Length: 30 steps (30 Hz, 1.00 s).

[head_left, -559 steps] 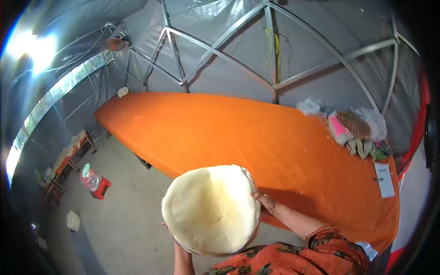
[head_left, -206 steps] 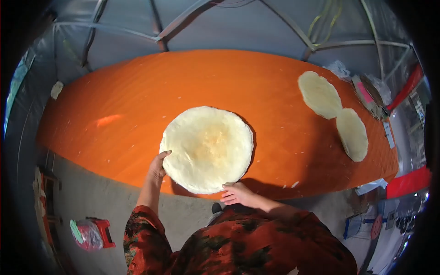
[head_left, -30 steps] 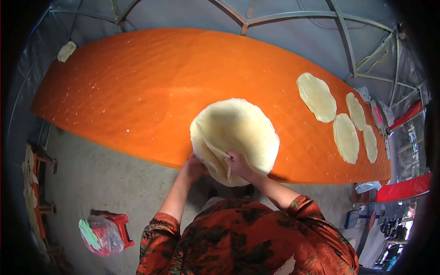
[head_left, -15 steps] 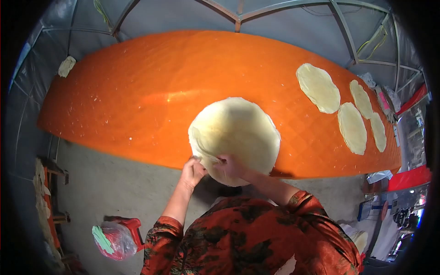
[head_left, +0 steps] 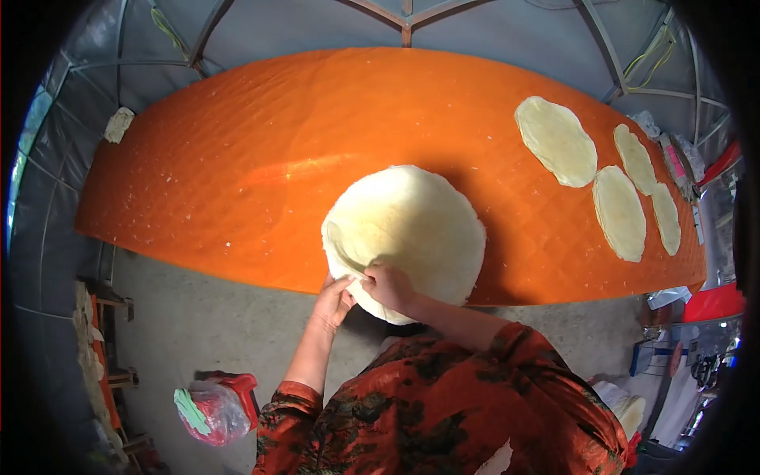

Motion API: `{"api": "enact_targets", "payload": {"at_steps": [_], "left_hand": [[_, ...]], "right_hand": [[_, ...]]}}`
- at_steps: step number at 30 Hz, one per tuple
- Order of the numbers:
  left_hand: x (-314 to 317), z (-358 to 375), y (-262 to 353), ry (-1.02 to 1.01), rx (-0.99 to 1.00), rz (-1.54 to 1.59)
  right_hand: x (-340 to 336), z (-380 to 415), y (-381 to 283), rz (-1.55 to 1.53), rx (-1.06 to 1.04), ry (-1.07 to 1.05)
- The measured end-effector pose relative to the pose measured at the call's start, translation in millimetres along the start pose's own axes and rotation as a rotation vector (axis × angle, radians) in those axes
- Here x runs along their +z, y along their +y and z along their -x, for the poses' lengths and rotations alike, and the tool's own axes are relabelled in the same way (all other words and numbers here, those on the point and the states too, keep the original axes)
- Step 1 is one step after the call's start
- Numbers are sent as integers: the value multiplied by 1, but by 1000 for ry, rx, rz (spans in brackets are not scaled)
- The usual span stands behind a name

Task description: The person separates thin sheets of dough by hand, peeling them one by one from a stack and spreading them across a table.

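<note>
Gray walls point(head_left: 491, 55) on metal struts point(head_left: 408, 36) rise above a concrete floor point(head_left: 214, 324) and one long orange table point(head_left: 237, 202), its covering flecked with pale bits, as a person in a red patterned garment point(head_left: 380, 396) works at its near edge. One round stack of pale sheets point(head_left: 431, 222) sits there, its six o'clock rim jutting past the table; whether it rests on the surface or is held just above cannot be told. It looks nearly circular, with its long axis hard to pick out. Toward two and three o'clock lie four pale ovals point(head_left: 556, 141), each with its long axis slanting roughly from eleven to five. One red stool point(head_left: 247, 392) stands between seven and eight o'clock, a clear plastic bag point(head_left: 220, 416) by it; one small pale bundle point(head_left: 119, 125) sits near ten. The left hand point(head_left: 334, 301) pinches the stack's rim near seven-thirty, thumb uppermost, while the right hand point(head_left: 388, 286) curls tightly on a lifted flap point(head_left: 342, 252), whose crease runs from eleven to five.
</note>
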<state>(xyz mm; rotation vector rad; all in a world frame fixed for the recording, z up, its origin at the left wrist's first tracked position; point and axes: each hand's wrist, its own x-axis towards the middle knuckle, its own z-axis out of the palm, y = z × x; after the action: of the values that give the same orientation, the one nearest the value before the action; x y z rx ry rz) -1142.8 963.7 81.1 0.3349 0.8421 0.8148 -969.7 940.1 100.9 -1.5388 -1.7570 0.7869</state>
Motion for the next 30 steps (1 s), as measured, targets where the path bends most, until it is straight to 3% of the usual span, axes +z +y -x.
{"api": "enact_targets", "payload": {"at_steps": [3,6,9,12,16,20,25,30], "left_hand": [[-2,0,0,-8,-4,80],[-1,-1,0,32,-3,31],[11,-4,-4,153,47,-100],[-8,-17,-13,164,76,-175],[1,-17,-15,270,70,-177],[3,-16,-15,280,104,-112],[-8,-22,-19,230,94,-78],[-50,-31,-23,179,23,-3]], "right_hand": [[8,-12,29,-241,151,-44],[-11,-11,28,-204,221,-190],[-5,-7,13,-114,53,-34],[-4,-13,-10,140,28,-16],[-11,-34,7,181,-21,-281],[-38,-48,27,-200,166,-276],[-40,-53,45,-294,174,-364],[-42,-49,44,-375,178,-177]]}}
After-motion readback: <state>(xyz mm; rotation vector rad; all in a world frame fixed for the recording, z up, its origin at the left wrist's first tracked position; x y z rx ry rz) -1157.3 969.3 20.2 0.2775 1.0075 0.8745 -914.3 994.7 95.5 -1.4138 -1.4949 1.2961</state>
